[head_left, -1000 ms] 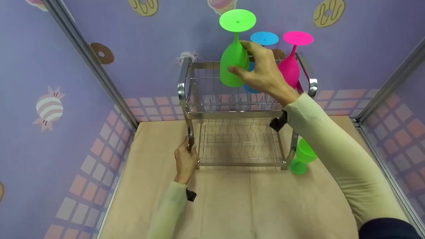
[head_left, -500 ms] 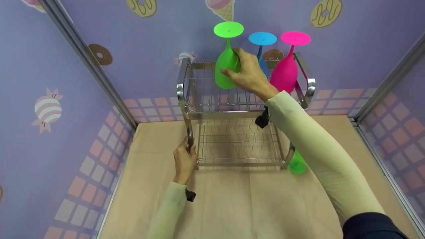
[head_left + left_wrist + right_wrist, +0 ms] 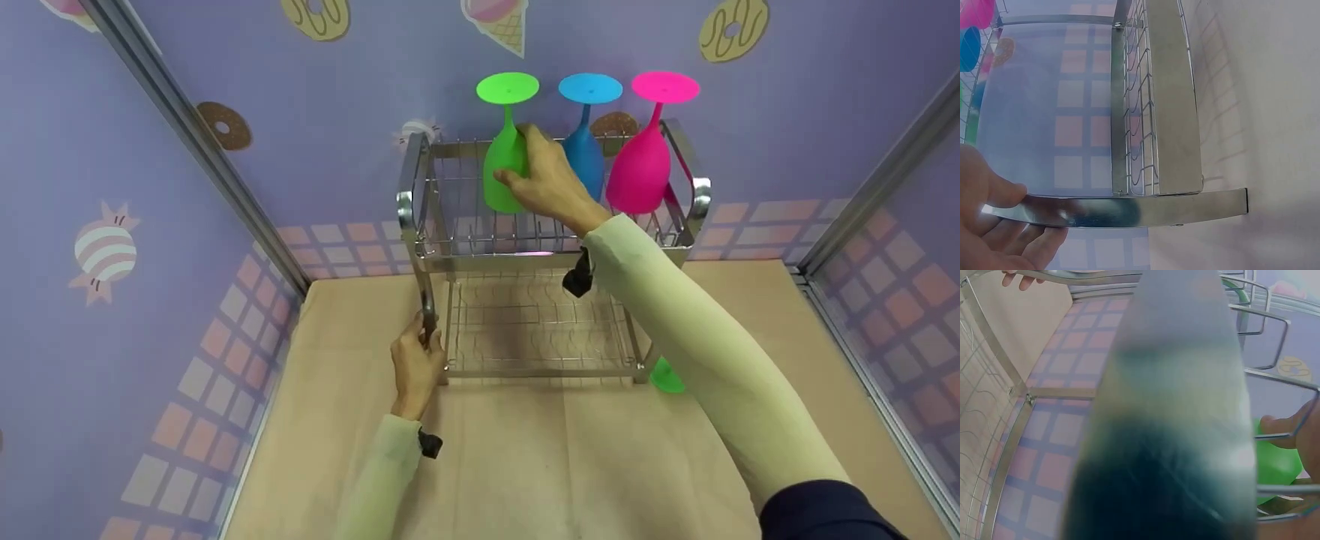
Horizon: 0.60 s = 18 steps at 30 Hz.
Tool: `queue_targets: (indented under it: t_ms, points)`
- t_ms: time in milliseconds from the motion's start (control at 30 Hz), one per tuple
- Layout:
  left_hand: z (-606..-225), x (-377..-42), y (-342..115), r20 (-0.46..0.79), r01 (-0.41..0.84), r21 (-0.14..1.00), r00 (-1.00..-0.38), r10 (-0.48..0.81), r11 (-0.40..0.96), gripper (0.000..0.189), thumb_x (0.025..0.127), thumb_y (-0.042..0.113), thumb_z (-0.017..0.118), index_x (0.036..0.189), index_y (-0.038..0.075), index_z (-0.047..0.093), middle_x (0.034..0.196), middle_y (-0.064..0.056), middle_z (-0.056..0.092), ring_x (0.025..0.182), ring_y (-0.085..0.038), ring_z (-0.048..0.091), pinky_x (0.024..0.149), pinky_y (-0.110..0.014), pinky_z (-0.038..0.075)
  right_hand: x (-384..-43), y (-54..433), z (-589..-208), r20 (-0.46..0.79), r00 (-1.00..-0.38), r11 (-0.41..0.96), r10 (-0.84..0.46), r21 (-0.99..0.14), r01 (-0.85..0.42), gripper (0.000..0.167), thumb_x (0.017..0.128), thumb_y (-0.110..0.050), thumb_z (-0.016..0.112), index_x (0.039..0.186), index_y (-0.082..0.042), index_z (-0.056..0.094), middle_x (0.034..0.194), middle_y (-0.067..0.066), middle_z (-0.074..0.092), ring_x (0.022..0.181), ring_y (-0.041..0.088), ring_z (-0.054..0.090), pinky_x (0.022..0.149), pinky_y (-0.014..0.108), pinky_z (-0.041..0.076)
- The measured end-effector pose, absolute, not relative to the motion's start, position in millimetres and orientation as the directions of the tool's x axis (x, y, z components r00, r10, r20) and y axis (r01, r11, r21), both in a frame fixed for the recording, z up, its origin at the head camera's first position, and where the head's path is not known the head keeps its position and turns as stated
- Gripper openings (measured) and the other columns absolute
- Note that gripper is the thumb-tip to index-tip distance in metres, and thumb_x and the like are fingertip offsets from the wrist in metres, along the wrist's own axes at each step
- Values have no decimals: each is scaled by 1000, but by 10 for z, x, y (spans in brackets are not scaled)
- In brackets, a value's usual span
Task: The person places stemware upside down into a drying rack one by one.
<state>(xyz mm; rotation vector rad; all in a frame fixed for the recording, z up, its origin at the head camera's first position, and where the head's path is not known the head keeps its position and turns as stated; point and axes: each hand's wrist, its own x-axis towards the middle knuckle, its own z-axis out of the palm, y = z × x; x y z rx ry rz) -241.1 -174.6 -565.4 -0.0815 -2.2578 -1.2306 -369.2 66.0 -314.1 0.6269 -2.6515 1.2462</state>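
Observation:
My right hand (image 3: 551, 180) grips the bowl of an upside-down green wine glass (image 3: 504, 169), thumb on its near side, over the upper tier of a metal dish rack (image 3: 540, 261). To its right on that tier stand an upside-down blue wine glass (image 3: 585, 154) and a pink wine glass (image 3: 641, 169). In the right wrist view, part of the green glass (image 3: 1275, 467) shows behind the rack wires, between the fingers. My left hand (image 3: 416, 367) holds the rack's left front leg; the left wrist view shows thumb and fingers around the metal bar (image 3: 1100, 212).
Another green cup (image 3: 666, 376) stands on the table by the rack's right front foot, mostly hidden by the right sleeve. The lower wire tier (image 3: 540, 322) holds nothing. Patterned purple walls rise behind and at both sides of the beige tabletop (image 3: 510, 465).
My right hand has lowered the green wine glass, moving it slightly left, down to the level of the blue and pink ones. My left hand has stayed on the rack leg.

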Motion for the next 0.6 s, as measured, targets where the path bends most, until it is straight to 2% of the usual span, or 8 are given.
queue_targets:
  t_ms: [400,600]
  points:
    - [-5673,-2426,-1734,524,333,750,-826,-207,572,23,95,-14,69,117,-9,71,110,-28,76,99,-42,78,80,-49,69,-3684,661,-3171,302,-908,577,-291,-702,-418,64,104,-20,70,156,0,38,147,20,56,135,33,58,117,49,53]
    - [-5687,-2422,-1745,527,334,750,-823,-211,570,21,93,-16,70,114,-9,71,107,-29,76,95,-43,79,77,-50,69,-3652,644,-3134,346,-896,590,-279,-674,-444,67,103,-19,70,157,3,36,147,22,54,135,33,56,119,46,51]
